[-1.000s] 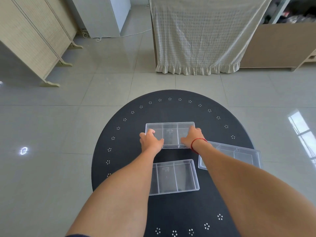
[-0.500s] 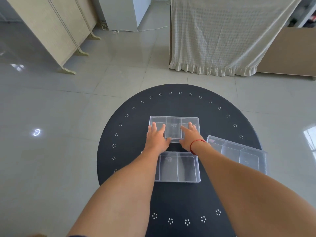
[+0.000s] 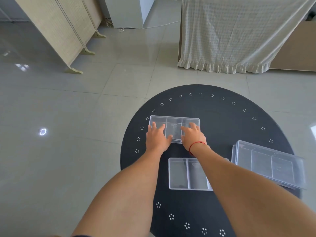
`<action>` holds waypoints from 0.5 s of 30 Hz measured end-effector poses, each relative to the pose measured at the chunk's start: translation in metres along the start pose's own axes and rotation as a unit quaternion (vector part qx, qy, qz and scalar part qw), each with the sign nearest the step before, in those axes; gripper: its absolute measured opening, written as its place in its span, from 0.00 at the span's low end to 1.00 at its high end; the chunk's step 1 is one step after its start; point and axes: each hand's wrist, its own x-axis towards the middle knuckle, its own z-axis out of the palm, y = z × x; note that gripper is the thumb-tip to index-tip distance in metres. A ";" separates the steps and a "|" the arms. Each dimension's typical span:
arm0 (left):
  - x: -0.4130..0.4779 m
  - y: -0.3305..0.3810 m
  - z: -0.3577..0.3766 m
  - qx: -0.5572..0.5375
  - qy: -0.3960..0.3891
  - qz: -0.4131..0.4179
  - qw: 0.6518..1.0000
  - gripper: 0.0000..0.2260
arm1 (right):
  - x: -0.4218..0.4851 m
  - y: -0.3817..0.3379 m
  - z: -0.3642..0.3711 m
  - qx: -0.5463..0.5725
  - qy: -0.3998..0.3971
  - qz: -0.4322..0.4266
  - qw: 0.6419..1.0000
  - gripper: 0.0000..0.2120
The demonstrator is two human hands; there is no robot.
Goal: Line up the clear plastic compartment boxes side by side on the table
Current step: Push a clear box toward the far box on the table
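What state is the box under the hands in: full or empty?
Empty: the dark table shows through the box's clear compartments.

On the table [image 3: 222, 117], one compartment box [image 3: 174, 123] lies toward the far left edge, a second box [image 3: 186, 173] nearer the front behind it, a third box [image 3: 268, 165] at the right edge, overhanging

We see a folding screen [image 3: 56, 29] on the grey tiled floor [image 3: 68, 117], a white cabinet [image 3: 126, 11] with its cable [image 3: 153, 25], and a frilled checked cloth [image 3: 239, 31].
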 end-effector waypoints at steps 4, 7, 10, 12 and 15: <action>0.021 -0.015 -0.017 0.005 -0.002 0.000 1.000 0.28 | 0.015 -0.022 0.003 0.023 -0.013 0.003 1.000 0.22; 0.036 -0.022 -0.026 0.010 0.002 0.001 1.000 0.28 | 0.028 -0.036 0.005 0.034 -0.016 0.008 0.999 0.23; 0.047 -0.028 -0.030 0.011 0.007 0.007 1.000 0.28 | 0.040 -0.046 0.005 0.050 -0.007 0.014 0.999 0.23; 0.054 -0.032 -0.032 0.012 0.010 0.011 1.000 0.29 | 0.046 -0.051 0.005 0.061 -0.003 0.018 0.998 0.23; 0.063 -0.036 -0.036 0.016 0.014 0.015 1.000 0.29 | 0.054 -0.058 0.005 0.066 -0.001 0.021 0.998 0.24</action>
